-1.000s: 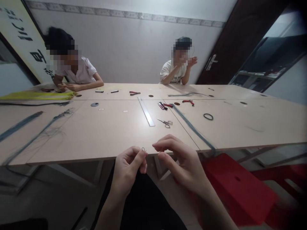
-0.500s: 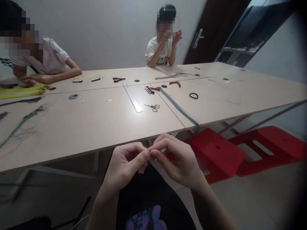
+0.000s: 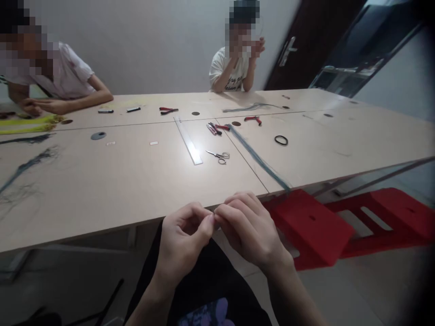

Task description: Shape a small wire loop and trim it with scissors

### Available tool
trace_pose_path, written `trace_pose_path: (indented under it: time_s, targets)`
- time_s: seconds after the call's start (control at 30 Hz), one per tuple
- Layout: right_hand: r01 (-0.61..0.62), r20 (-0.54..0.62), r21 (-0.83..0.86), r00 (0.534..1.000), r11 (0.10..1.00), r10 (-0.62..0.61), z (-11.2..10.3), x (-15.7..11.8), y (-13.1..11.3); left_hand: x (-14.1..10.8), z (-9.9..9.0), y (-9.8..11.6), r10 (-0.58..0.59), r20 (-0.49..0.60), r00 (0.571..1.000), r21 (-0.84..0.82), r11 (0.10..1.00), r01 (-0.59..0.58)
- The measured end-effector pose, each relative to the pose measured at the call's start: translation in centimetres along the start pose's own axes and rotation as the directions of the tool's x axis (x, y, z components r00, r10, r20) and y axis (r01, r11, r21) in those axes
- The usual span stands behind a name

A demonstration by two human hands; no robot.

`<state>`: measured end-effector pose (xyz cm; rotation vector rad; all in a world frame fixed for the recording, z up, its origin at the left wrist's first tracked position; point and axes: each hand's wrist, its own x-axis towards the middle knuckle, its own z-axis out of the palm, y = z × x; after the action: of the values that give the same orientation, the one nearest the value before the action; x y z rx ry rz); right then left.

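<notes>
My left hand (image 3: 183,242) and my right hand (image 3: 253,233) meet at their fingertips above my lap, just off the table's near edge. Both are closed in a pinch. A tiny dark bit shows where the fingertips touch, too small to name. Beyond my hands, silver scissors (image 3: 219,156) lie on the table (image 3: 136,190). To their left rests a metal ruler (image 3: 189,144). A bundle of grey-blue strands (image 3: 260,158) runs down to the table edge on the right.
Red-handled pliers (image 3: 253,119) and a black ring (image 3: 281,140) lie farther right. Yellow strands (image 3: 30,124) and dark strands (image 3: 25,167) are at the left. Two people sit across the table. Red stools (image 3: 312,226) stand at the right, below table height.
My right hand has turned, its fingers now folded more over the pinch and its back facing up. The view has shifted slightly. Both hands remain together.
</notes>
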<state>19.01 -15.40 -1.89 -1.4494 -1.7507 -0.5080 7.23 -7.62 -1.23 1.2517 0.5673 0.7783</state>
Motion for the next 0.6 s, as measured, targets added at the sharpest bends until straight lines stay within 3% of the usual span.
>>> trace_pose_path:
  time_s: [0.1, 0.2, 0.33, 0.4, 0.6]
  targets:
    - [-0.038, -0.013, 0.063, 0.999, 0.997, 0.039, 0.5, 0.3, 0.4, 0.5, 0.0, -0.6, -0.007, -0.047, 0.999, -0.043, 0.999, 0.004]
    - [-0.141, -0.060, 0.207, 0.986, 0.968, 0.157, 0.9, 0.3, 0.5, 1.0, -0.4, -1.0, -0.019, -0.050, 0.999, -0.102, 0.995, 0.014]
    - [-0.303, -0.148, 0.434, 0.905, 0.848, 0.399, 1.2, 0.0, 0.2, 1.5, -1.0, -0.7, -0.031, -0.033, 0.999, -0.169, 0.985, 0.025]
    - [-0.341, -0.147, 0.498, 0.873, 0.797, 0.465, 1.4, 0.1, 0.0, 1.6, -1.2, -0.5, -0.028, -0.029, 0.999, -0.188, 0.982, 0.022]
    - [-0.368, -0.021, 0.568, 0.888, 0.736, 0.460, 1.8, 0.9, -0.5, 1.2, -1.9, -0.5, -0.055, -0.002, 0.998, -0.170, 0.984, 0.054]
